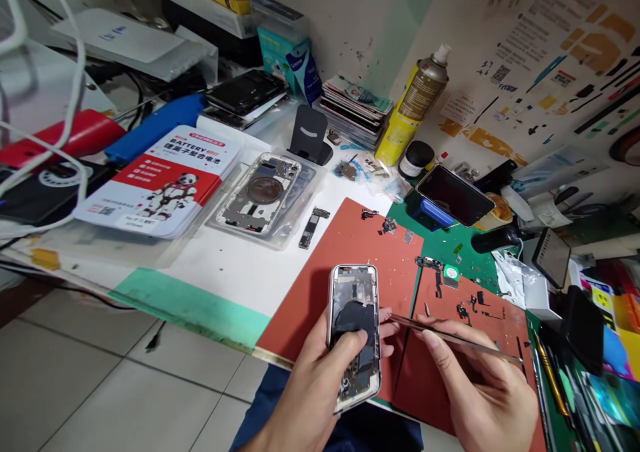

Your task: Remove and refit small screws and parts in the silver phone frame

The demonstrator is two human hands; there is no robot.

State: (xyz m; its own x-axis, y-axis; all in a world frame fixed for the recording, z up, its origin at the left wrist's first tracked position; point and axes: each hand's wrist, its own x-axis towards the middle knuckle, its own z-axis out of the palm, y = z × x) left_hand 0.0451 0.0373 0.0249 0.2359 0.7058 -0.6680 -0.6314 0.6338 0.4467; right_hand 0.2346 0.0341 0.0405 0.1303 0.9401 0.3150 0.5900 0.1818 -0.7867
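Hands [323,375], tweezers [457,337], partly hidden phone housing [354,289]

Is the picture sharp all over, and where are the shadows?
Head view: lettering on the battery box is readable, the white cable looks soft, and shadow darkens the red mat left of the phone shell.

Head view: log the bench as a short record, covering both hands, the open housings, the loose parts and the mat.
left hand: grips open phone housing, thumb over its inside
right hand: holds thin metal tool, tip near left fingertips
second housing: open, on clear plastic
circuit board: beside second housing, on white surface
loose small parts: scattered on red-brown mat and green surface
spray can: upright, behind mat
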